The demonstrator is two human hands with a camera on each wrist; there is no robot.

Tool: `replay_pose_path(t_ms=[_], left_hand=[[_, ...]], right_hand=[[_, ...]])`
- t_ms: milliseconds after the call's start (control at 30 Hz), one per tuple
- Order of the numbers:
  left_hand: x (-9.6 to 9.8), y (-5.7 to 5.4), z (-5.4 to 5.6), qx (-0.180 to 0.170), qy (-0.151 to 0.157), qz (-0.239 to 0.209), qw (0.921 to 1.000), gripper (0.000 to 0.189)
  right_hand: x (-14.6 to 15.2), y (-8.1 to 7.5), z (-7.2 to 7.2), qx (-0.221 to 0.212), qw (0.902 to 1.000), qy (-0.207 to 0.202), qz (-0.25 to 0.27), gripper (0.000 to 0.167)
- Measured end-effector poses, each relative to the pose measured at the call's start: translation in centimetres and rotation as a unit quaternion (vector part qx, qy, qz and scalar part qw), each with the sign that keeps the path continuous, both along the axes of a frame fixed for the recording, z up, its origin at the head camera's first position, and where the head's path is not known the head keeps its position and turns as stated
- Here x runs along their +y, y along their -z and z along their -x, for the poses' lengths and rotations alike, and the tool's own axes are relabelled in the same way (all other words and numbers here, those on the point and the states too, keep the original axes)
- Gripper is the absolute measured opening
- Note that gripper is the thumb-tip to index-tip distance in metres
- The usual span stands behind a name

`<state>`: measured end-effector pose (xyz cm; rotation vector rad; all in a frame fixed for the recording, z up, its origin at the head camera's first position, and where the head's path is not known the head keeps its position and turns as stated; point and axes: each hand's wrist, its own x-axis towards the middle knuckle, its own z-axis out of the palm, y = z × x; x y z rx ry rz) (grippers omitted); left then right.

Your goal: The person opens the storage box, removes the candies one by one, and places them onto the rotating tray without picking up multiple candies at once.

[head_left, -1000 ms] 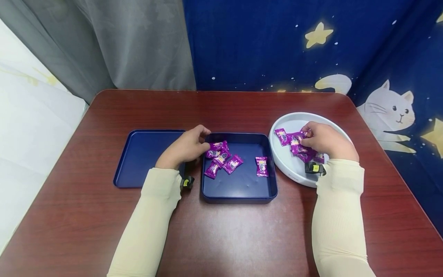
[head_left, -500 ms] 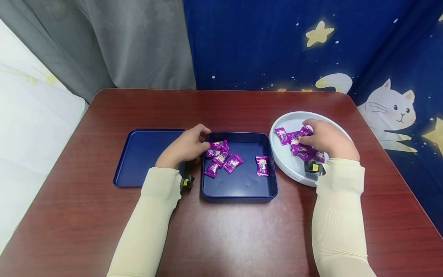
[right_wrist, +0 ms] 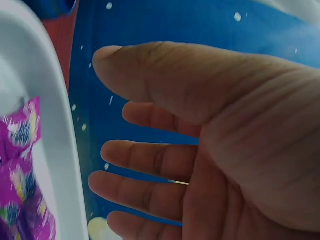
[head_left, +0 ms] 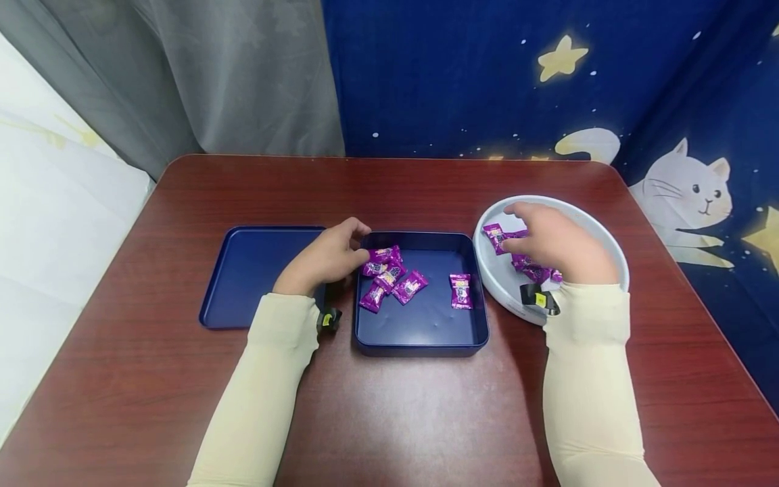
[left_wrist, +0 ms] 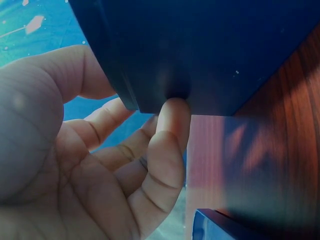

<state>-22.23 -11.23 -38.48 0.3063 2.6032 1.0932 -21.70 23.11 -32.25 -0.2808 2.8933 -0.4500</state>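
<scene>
Beyond the grip of the left hand [head_left: 322, 260] hangs a grey curtain [head_left: 255, 74]; rightward of it, a navy curtain [head_left: 426, 74] (a white cat [head_left: 684, 193] printed on it). Beneath spreads a reddish-brown table [head_left: 420, 419].

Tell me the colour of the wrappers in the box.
The wrappers in the box are mostly purple, shown best in the head view.

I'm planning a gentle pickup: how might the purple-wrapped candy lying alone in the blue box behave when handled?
The candy is probably light, being small beside the left hand. Its shiny wrapping may feel a little slippery, and the flat ends could bend. Lying flat in the blue box, it would likely slide rather than roll if pushed.
</scene>
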Motion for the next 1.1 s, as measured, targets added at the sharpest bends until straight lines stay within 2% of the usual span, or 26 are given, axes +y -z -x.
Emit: replay_pose_path(t_ms=[300,467,600,800,933,1100], left_hand=[[0.0,-0.1,0.0,-0.003,0.000,-0.003,1.0000,0.041],[0.1,-0.1,0.0,-0.004,-0.001,-0.003,1.0000,0.041],[0.0,-0.1,0.0,-0.005,-0.003,-0.004,1.0000,0.041],[-0.1,-0.1,0.0,-0.008,-0.005,-0.006,0.9999,0.042],[-0.1,-0.1,0.0,-0.007,-0.003,-0.007,0.9999,0.042],[-0.1,-0.3,0.0,-0.007,0.000,-0.008,0.9999,0.043]], right_hand=[[-2.7,-0.8,-1.2,0.019,0.9991,-0.036,0.007,0.063],[-4.2,-1.3,-1.9,0.018,0.9989,-0.044,-0.003,0.064],[-5.7,-1.4,-2.3,0.024,0.9971,-0.069,-0.019,0.064],[-7.9,-0.7,-2.5,0.048,0.9915,-0.119,-0.021,0.060],[-9.1,0.1,-2.1,0.067,0.9842,-0.164,-0.009,0.052],[-10.2,1.0,-1.7,0.068,0.9792,-0.190,-0.017,0.047]])
